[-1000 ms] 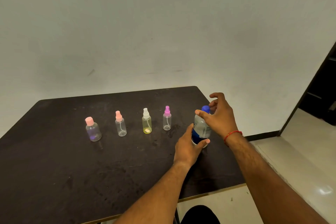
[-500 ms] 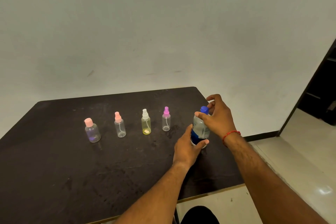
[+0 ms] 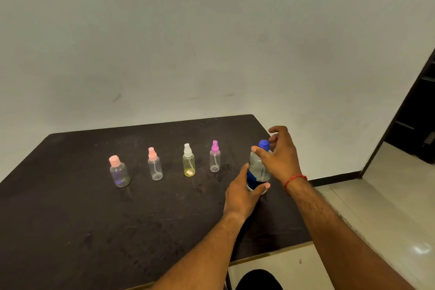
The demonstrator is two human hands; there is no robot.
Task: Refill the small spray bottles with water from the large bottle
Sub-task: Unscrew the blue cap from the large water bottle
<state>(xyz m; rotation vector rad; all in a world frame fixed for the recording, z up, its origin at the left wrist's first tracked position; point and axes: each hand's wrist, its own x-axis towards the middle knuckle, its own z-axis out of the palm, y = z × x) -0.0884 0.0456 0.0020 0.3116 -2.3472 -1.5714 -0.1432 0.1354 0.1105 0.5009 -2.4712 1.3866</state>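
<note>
Head view: left hand [image 3: 242, 193] gripping large bottle [image 3: 257, 169], right hand [image 3: 280, 158] seemingly open (beside cap [image 3: 264, 144])

Dark scuffed table [image 3: 70, 219] vs marked white wall [image 3: 211, 42], tiled floor [image 3: 388, 207] & dark doorway [image 3: 419, 113] at right.

Dark table [image 3: 70, 231] w/ 4 spray bottles [image 3: 155, 165], lg bottle [image 3: 256, 169]

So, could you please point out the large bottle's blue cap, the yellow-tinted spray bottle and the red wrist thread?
Large bottle's blue cap [image 3: 264, 144], head view, cap side.
Yellow-tinted spray bottle [image 3: 188, 164], head view, mid body.
Red wrist thread [image 3: 295, 178], head view, strand on the right wrist.
</note>
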